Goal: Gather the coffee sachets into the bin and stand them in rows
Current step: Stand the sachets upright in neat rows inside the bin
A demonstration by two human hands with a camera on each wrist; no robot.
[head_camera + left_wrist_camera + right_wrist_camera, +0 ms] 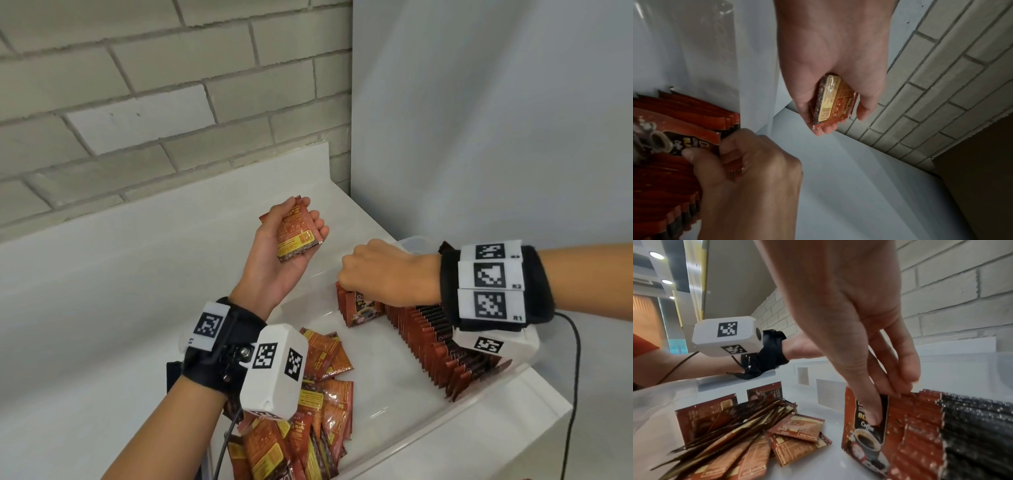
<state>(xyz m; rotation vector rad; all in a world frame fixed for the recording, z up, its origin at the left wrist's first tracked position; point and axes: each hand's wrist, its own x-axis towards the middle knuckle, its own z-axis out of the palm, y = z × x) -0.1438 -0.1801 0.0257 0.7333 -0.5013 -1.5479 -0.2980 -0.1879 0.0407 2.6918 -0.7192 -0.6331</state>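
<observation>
- The left hand is raised palm-up above the counter, its fingers curled round a small stack of sachets; the yellow-and-red backs of the packets face up.
- The left wrist view shows the same stack gripped between thumb and fingers, with the fingertips showing past its lower edge.
- The right hand reaches down, knuckles up, onto the near end of the standing row. Its thumb presses on the printed face of the front sachet and the fingers sit on the top edges behind it, so it pinches the front sachet.
- The row stands on edge inside the clear bin, along its right side, packets packed close and leaning a little.
- A loose pile of sachets lies flat and jumbled in the left part of the bin, apart from the row, partly hidden by the left wrist camera.
- The bin sits on a white counter in the corner between a grey brick wall and a plain white wall.
</observation>
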